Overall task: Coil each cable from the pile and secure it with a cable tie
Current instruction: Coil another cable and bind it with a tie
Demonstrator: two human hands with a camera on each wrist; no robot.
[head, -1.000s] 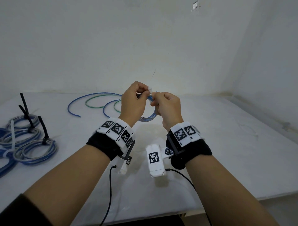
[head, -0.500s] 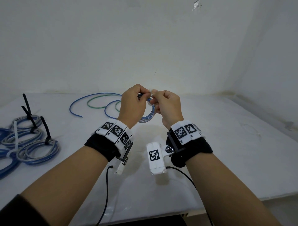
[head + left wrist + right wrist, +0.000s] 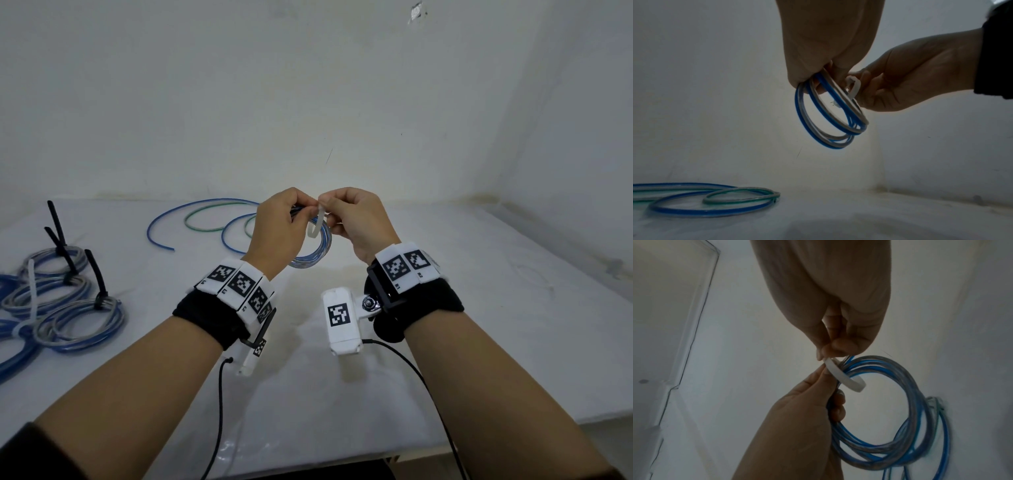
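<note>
Above the white table (image 3: pixel 445 308), with the finished bundles (image 3: pixel 68 308) far to your left of the coil, your left hand (image 3: pixel 277 233) grips the blue-and-grey coil (image 3: pixel 828 116) at its top, so the ring hangs below your fist. Your right hand (image 3: pixel 359 222), just right of the coil, pinches the white cable tie (image 3: pixel 842 378), which arcs round the strands. The next pull probably runs rightward, away from the coil.

Bare table (image 3: pixel 479 325) lies right; tied coils (image 3: pixel 68 308) and loose cables (image 3: pixel 205 219) crowd left.
</note>
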